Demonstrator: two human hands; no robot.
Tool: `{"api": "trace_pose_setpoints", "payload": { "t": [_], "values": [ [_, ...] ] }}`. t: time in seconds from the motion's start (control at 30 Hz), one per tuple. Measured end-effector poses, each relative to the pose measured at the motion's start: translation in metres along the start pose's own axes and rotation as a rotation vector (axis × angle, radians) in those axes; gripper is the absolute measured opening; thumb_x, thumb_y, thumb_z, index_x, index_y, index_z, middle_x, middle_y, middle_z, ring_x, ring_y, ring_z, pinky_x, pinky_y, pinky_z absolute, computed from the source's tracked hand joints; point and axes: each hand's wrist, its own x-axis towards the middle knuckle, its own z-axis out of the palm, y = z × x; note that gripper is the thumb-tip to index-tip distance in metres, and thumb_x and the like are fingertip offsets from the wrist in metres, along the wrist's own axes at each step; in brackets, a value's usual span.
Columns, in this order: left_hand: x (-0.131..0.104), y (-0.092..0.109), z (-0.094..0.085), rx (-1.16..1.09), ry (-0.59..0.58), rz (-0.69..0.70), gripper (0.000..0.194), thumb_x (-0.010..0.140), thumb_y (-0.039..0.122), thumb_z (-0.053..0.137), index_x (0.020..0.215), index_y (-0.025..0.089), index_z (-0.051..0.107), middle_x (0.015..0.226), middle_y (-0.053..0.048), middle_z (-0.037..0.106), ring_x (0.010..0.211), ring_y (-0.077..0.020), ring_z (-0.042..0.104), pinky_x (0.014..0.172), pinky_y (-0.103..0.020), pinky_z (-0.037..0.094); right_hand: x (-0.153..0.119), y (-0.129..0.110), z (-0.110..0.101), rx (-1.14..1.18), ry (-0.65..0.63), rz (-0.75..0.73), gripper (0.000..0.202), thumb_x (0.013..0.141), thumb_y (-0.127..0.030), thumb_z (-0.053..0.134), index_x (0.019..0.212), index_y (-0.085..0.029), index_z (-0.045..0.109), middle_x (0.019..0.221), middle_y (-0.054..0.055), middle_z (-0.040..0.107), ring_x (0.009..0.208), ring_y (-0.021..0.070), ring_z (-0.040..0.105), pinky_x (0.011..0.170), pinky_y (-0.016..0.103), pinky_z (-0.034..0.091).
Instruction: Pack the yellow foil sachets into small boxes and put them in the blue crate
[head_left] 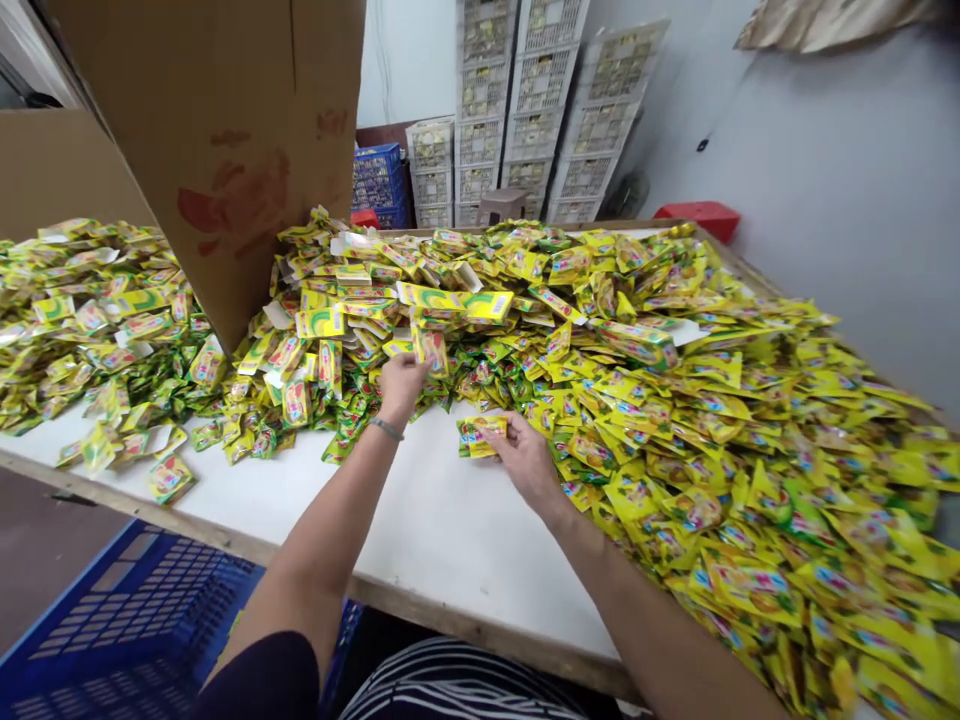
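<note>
My left hand (403, 386) pinches a small yellow carton (430, 347) with a red picture on it, at the edge of the pile of flat cartons (360, 300). Over the white tabletop, my right hand (527, 457) grips a yellow-green sachet (480, 437) between thumb and fingers. Just right of that hand spreads a large heap of similar yellow sachets (697, 440). Some green and yellow packets lie between the two heaps, close to my left hand.
A tall cardboard sheet (247, 120) stands upright in the pile at left. Below the table's front edge sits a blue plastic crate (135, 620). White crates (480, 130) are stacked by the back wall, near a red stool (701, 217).
</note>
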Motion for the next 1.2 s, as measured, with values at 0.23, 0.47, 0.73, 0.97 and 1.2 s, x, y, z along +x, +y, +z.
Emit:
{"api": "trace_pose_setpoints", "payload": {
  "t": [0.23,0.47,0.73,0.97,1.2],
  "values": [
    [-0.086,-0.028,-0.058,0.106,-0.38,-0.226,0.045,0.054,0.037,0.093,0.086,0.014,0.073,0.064,-0.002,0.071,0.058,-0.0137,0.062,0.056,-0.023,0.045,0.006,-0.015,-0.017,-0.028,0.207,-0.176,0.037,0.076,-0.053,0.071,0.094,-0.023,0.06,0.077,0.0,0.064,0.067,0.0167,0.06,0.06,0.029,0.051],
    [-0.106,-0.052,-0.054,-0.133,-0.512,-0.303,0.04,0.06,0.034,0.091,0.089,0.014,0.073,0.077,-0.004,0.074,0.068,-0.0136,0.067,0.068,-0.025,0.051,0.01,-0.013,-0.02,-0.106,0.195,-0.218,0.036,0.079,-0.054,0.068,0.093,-0.022,0.058,0.088,0.005,0.068,0.08,0.02,0.064,0.073,0.032,0.053],
    [-0.109,-0.049,-0.055,-0.1,-0.435,-0.198,0.035,0.063,0.036,0.09,0.085,0.015,0.072,0.077,-0.004,0.074,0.066,-0.0132,0.065,0.064,-0.024,0.052,0.002,-0.024,-0.023,-0.236,0.124,-0.285,0.035,0.082,-0.054,0.067,0.097,-0.023,0.063,0.086,0.004,0.067,0.079,0.0199,0.063,0.073,0.032,0.052],
    [-0.116,-0.05,-0.055,-0.117,-0.462,-0.209,0.038,0.064,0.039,0.089,0.087,0.015,0.07,0.079,-0.004,0.075,0.066,-0.0145,0.067,0.063,-0.025,0.054,0.0,-0.028,-0.031,-0.454,-0.095,-0.262,0.028,0.08,-0.043,0.071,0.099,-0.021,0.071,0.085,0.003,0.071,0.076,0.0191,0.061,0.072,0.03,0.047],
    [-0.125,-0.051,-0.037,-0.108,-0.506,-0.268,0.044,0.062,0.039,0.09,0.094,0.015,0.074,0.088,-0.007,0.077,0.068,-0.0155,0.067,0.063,-0.026,0.054,-0.005,-0.022,-0.021,-0.477,-0.162,-0.285,0.026,0.085,-0.04,0.067,0.103,-0.022,0.072,0.088,0.003,0.073,0.077,0.0193,0.063,0.071,0.029,0.047]
  ]
}}
